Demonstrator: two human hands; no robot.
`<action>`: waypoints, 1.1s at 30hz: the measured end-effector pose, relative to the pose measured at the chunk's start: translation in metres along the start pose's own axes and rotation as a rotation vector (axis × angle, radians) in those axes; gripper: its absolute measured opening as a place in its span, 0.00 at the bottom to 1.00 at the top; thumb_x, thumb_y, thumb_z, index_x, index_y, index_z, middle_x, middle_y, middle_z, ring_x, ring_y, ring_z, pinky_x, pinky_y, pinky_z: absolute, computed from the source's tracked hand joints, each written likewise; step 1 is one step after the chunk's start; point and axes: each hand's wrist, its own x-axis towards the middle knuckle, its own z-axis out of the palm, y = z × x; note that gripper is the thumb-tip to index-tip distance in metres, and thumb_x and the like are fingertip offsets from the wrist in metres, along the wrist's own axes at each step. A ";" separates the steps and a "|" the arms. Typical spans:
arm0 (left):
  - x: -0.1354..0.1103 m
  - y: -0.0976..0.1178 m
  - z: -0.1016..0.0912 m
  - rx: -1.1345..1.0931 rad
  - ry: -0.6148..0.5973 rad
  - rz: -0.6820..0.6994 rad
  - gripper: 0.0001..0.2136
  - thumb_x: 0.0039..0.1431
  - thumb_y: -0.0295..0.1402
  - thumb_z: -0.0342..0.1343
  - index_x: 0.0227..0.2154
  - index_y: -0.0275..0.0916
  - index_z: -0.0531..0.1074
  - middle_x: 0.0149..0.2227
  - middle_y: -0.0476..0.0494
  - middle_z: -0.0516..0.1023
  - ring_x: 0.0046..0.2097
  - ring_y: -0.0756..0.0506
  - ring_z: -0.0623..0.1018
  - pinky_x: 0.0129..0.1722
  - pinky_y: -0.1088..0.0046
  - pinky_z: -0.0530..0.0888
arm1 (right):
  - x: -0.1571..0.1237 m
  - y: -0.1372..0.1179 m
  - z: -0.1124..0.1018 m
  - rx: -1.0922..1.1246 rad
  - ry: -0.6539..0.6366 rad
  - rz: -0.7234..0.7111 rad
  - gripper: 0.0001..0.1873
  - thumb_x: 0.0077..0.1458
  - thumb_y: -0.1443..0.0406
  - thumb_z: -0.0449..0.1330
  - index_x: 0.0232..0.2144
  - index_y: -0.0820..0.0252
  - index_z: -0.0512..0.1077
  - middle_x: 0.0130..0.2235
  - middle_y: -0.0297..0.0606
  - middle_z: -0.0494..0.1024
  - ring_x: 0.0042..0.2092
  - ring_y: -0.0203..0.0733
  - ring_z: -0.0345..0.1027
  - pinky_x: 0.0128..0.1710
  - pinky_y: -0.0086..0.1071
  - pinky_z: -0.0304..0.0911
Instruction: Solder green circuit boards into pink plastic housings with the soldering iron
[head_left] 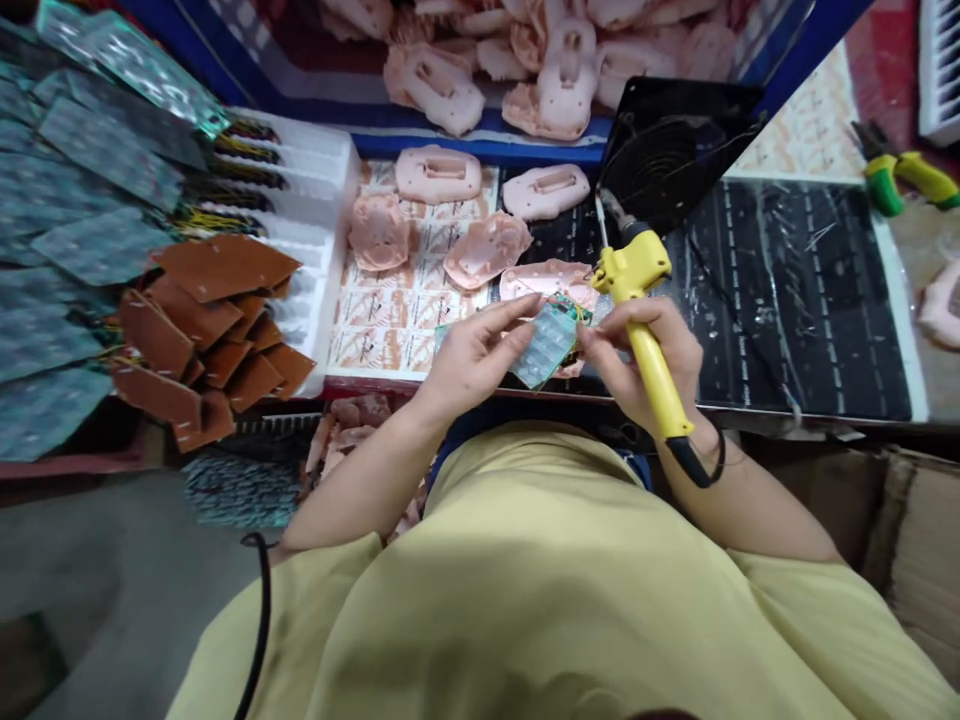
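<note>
My left hand (484,352) grips the left edge of a blue-green circuit board (546,345) between thumb and fingers. Yellow and green wires (576,310) run along the board's upper right side. My right hand (645,360) is closed around a yellow soldering gun (637,270) whose metal tip points up and away from me. Its thumb and fingertip also meet at the wires by the board's right edge. Just beyond the board lies a pink plastic shell (544,278), partly hidden by it. Several more pink shells (487,248) lie further back.
A blue crate (300,100) full of pink shells stands behind. At left are a white foam tray (319,220), brown boards (217,310) and stacked blue-green boards (97,240). A black fan (660,140) leans near the gun tip. Pliers (907,175) lie far right.
</note>
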 end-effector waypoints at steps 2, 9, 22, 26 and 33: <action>0.004 0.004 -0.001 0.147 0.026 0.119 0.23 0.61 0.51 0.58 0.51 0.39 0.78 0.55 0.37 0.78 0.58 0.39 0.76 0.61 0.60 0.71 | -0.002 -0.002 -0.001 -0.056 0.013 -0.031 0.09 0.57 0.66 0.64 0.36 0.54 0.66 0.30 0.27 0.74 0.27 0.32 0.71 0.29 0.26 0.69; 0.018 0.015 0.006 0.094 0.159 0.103 0.19 0.59 0.51 0.60 0.42 0.42 0.81 0.44 0.43 0.83 0.48 0.41 0.82 0.53 0.63 0.78 | -0.006 -0.011 0.003 -0.268 0.012 -0.258 0.08 0.58 0.68 0.63 0.37 0.52 0.68 0.32 0.30 0.79 0.29 0.36 0.75 0.31 0.29 0.72; 0.032 0.014 0.005 -0.054 0.182 0.074 0.22 0.58 0.58 0.57 0.36 0.43 0.80 0.36 0.47 0.83 0.40 0.44 0.83 0.41 0.64 0.82 | -0.008 -0.005 0.004 -0.185 -0.053 -0.351 0.11 0.57 0.69 0.65 0.40 0.53 0.69 0.33 0.30 0.81 0.32 0.35 0.77 0.35 0.27 0.73; 0.044 0.026 -0.017 -0.151 0.233 0.190 0.19 0.55 0.55 0.63 0.32 0.43 0.77 0.27 0.53 0.80 0.29 0.50 0.80 0.32 0.71 0.80 | 0.011 0.016 -0.016 -0.334 -0.126 -0.150 0.08 0.62 0.62 0.61 0.43 0.55 0.70 0.42 0.37 0.82 0.41 0.41 0.78 0.43 0.33 0.74; 0.069 0.031 -0.043 -0.045 0.121 0.253 0.18 0.53 0.51 0.67 0.30 0.40 0.77 0.25 0.53 0.78 0.25 0.53 0.76 0.27 0.73 0.74 | 0.046 0.066 -0.020 -0.553 -0.361 -0.188 0.13 0.62 0.63 0.57 0.49 0.59 0.67 0.52 0.47 0.77 0.50 0.49 0.74 0.48 0.41 0.72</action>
